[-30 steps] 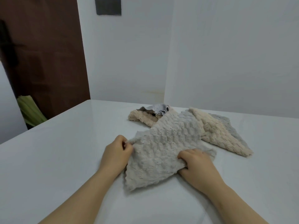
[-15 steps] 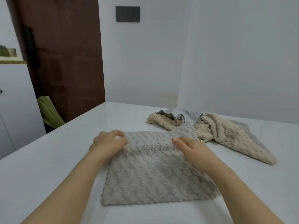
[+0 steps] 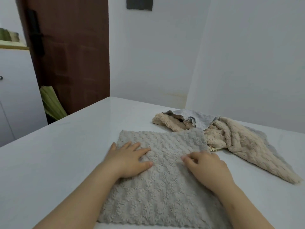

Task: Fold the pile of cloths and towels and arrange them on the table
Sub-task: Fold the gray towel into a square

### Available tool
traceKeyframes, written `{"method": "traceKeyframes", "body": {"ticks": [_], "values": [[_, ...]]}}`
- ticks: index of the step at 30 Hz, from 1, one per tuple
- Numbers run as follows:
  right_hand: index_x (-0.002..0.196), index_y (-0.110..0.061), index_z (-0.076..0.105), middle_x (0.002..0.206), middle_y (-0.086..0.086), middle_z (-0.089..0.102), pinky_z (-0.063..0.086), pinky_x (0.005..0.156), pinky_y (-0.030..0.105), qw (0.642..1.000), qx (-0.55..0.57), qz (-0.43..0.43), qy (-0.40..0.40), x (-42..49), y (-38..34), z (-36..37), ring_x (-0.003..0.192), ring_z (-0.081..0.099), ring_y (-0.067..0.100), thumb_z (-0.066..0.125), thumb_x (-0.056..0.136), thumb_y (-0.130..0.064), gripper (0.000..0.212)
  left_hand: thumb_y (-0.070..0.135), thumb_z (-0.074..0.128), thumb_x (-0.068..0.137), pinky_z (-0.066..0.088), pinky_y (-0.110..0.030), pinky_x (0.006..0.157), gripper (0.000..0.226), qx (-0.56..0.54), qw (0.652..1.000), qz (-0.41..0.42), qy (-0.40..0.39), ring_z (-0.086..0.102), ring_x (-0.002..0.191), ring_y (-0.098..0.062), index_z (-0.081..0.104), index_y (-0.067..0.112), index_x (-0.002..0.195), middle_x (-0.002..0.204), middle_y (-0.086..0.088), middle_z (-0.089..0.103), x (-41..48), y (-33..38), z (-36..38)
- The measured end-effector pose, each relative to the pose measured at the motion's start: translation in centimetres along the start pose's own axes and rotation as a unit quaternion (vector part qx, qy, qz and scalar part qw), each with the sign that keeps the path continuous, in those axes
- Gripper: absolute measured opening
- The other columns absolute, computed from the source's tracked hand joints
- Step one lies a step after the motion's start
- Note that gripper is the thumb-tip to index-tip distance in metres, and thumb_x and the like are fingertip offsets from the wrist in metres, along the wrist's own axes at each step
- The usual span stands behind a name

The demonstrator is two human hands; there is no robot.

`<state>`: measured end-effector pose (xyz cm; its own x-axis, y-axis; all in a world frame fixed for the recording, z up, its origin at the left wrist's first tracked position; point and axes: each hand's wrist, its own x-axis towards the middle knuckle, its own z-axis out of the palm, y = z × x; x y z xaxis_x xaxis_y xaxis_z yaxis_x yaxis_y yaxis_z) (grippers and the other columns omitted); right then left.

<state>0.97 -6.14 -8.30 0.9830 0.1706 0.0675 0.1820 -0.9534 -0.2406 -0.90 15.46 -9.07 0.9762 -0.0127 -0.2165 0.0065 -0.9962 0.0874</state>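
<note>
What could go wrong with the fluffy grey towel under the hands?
The grey towel lies flat under the left hand and right hand, but its far right corner seems to touch the beige towel, so folding might tug that one along. The white table looks smooth and shiny, so the grey towel might slide and fold crooked.
</note>
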Motion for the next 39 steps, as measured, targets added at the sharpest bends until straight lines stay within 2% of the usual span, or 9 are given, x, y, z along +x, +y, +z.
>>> {"method": "traceKeyframes", "body": {"ticks": [2, 5, 8, 13, 18, 24, 29, 36, 39], "values": [[0.07, -0.025, 0.058, 0.072, -0.002, 0.06, 0.042, 0.065, 0.028, 0.997, 0.06, 0.019, 0.051, -0.1, 0.3, -0.3, 0.083, 0.06, 0.022, 0.035, 0.094, -0.051, 0.042, 0.058, 0.021, 0.093, -0.003, -0.05, 0.115, 0.055, 0.009, 1.0, -0.008, 0.021, 0.0, 0.146, -0.016, 0.01, 0.042, 0.145, 0.158, 0.009, 0.0, -0.7, 0.0, -0.2], [0.104, -0.028, 0.062, 0.112, 0.0, 0.06, 0.041, 0.088, 0.034, 0.988, 0.054, 0.053, 0.133, 0.1, 1.1, 0.4, 0.111, 0.049, 0.025, 0.039, 0.094, -0.042, 0.029, 0.055, 0.02, 0.095, -0.002, -0.047, 0.116, 0.055, -0.012, 0.996, -0.02, 0.088, -0.002, 0.146, -0.017, 0.006, 0.039, 0.146, 0.158, 0.006, -0.002, -1.2, 0.7, 0.8], [0.127, -0.039, 0.044, 0.142, 0.001, 0.037, 0.027, 0.104, 0.04, 0.994, 0.049, 0.077, 0.054, 0.3, 1.5, 1.2, 0.131, 0.03, 0.028, 0.041, 0.091, -0.048, 0.037, 0.062, 0.017, 0.091, -0.003, -0.046, 0.116, 0.06, -0.025, 0.997, -0.008, 0.073, -0.005, 0.146, -0.017, 0.003, 0.041, 0.146, 0.158, 0.006, -0.004, -0.6, 1.4, 1.7], [0.128, -0.035, 0.044, 0.144, -0.004, 0.032, 0.02, 0.108, 0.039, 0.995, 0.062, 0.068, 0.028, 0.5, 1.7, 1.3, 0.134, 0.024, 0.023, 0.039, 0.092, -0.046, 0.038, 0.063, 0.017, 0.091, -0.003, -0.044, 0.116, 0.06, -0.023, 0.998, -0.006, 0.058, -0.005, 0.146, -0.016, 0.005, 0.041, 0.146, 0.158, 0.007, -0.003, -0.3, 1.3, 1.6], [0.142, -0.03, 0.025, 0.153, -0.008, 0.015, 0.011, 0.113, 0.035, 0.993, 0.001, -0.028, 0.118, 0.4, 0.8, 1.1, 0.14, 0.01, 0.018, 0.035, 0.095, -0.033, 0.048, 0.051, 0.02, 0.096, 0.0, -0.044, 0.117, 0.056, -0.022, 0.997, 0.002, 0.07, -0.005, 0.146, -0.018, -0.001, 0.038, 0.147, 0.158, 0.007, -0.007, -1.0, 1.7, 1.3], [0.139, -0.018, 0.031, 0.145, 0.007, 0.031, 0.025, 0.106, 0.041, 0.991, 0.009, 0.122, 0.05, 0.7, 1.9, 1.2, 0.132, 0.028, 0.029, 0.037, 0.092, -0.048, 0.056, 0.049, 0.016, 0.098, -0.001, -0.047, 0.116, 0.05, -0.031, 0.998, 0.009, 0.06, -0.003, 0.146, -0.018, 0.006, 0.04, 0.146, 0.158, 0.008, -0.002, -0.6, 1.7, 1.8], [0.141, -0.026, 0.03, 0.149, 0.003, 0.026, 0.022, 0.108, 0.04, 0.989, -0.009, 0.074, 0.127, 0.4, 1.7, 1.3, 0.135, 0.023, 0.027, 0.037, 0.093, -0.04, 0.05, 0.046, 0.017, 0.098, 0.0, -0.047, 0.117, 0.049, -0.029, 0.997, 0.011, 0.077, -0.002, 0.146, -0.018, 0.008, 0.039, 0.146, 0.158, 0.008, -0.001, -0.7, 1.8, 1.8], [0.101, -0.019, 0.057, 0.094, -0.003, 0.052, 0.031, 0.068, 0.027, 0.982, -0.016, -0.073, 0.176, -1.6, 1.1, 0.9, 0.088, 0.047, 0.016, 0.04, 0.095, -0.029, 0.021, 0.037, 0.026, 0.1, 0.008, -0.041, 0.117, 0.043, -0.087, 0.986, 0.087, 0.113, 0.013, 0.143, -0.01, 0.028, 0.036, 0.142, 0.154, 0.01, 0.021, -1.3, 1.1, 1.9], [0.094, -0.023, 0.054, 0.081, -0.013, 0.045, 0.035, 0.059, 0.022, 0.976, 0.028, -0.151, 0.153, -3.4, 1.1, 0.4, 0.077, 0.044, 0.009, 0.041, 0.095, -0.035, 0.018, 0.025, 0.042, 0.097, 0.028, -0.03, 0.108, 0.034, -0.16, 0.952, 0.133, 0.224, 0.035, 0.128, -0.012, 0.049, 0.03, 0.13, 0.135, 0.01, 0.042, -2.1, 0.8, 1.5]]}}
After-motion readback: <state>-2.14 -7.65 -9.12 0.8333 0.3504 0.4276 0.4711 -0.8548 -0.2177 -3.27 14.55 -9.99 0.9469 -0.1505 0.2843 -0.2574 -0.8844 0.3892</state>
